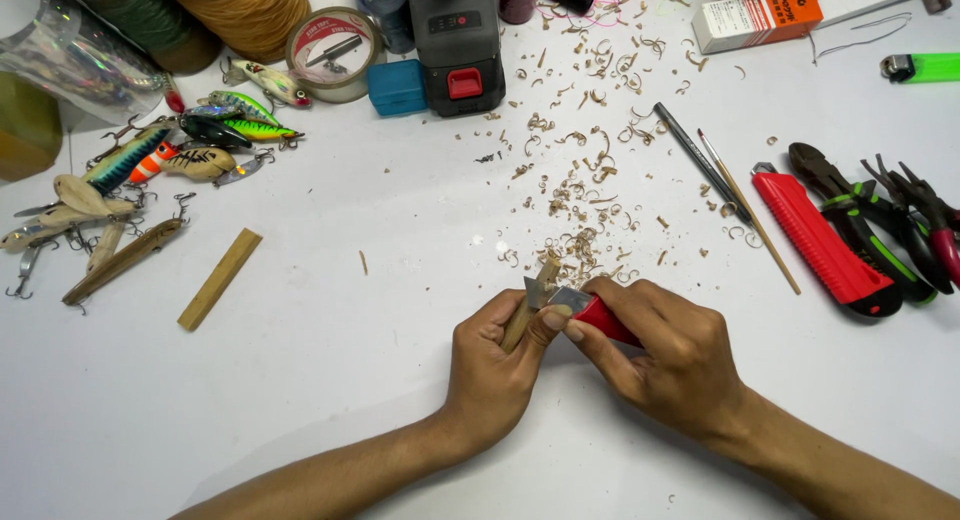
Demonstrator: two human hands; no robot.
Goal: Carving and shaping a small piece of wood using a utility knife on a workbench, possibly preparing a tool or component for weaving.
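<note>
Head view, nearest first: two bare forearms are seen reaching in from the bottom edge over the white surface [330, 400]. The left hand [492, 365] is curled closed around a small wooden stick [528, 308], whose upper end is seen poking out above the fingers. The right hand [670, 350] is clenched around the red handle of a utility knife [592, 310]; its grey blade is laid against the stick, and the left thumb appears to be pressed on the back of the blade, though the contact is partly hidden.

Just beyond the hands, a scatter of wood shavings [585, 195] is spread across the middle of the surface. To the left, well apart, a flat wooden strip [220, 278] is laid diagonally, and past it a cluster of fishing lures [150, 180], some painted, some bare wood, is gathered with hooks attached. To the right, a larger red utility knife [820, 242] is laid beside two thin brushes [720, 185] and green-handled pliers [870, 230].

Farther back, a roll of tape [332, 52], a small blue box [397, 87] and a dark grey power-tool battery [458, 45] are set. Spools of thread [240, 15] are seen at the far left, a white and orange carton [757, 18] and a green lighter [922, 68] at the far right.
</note>
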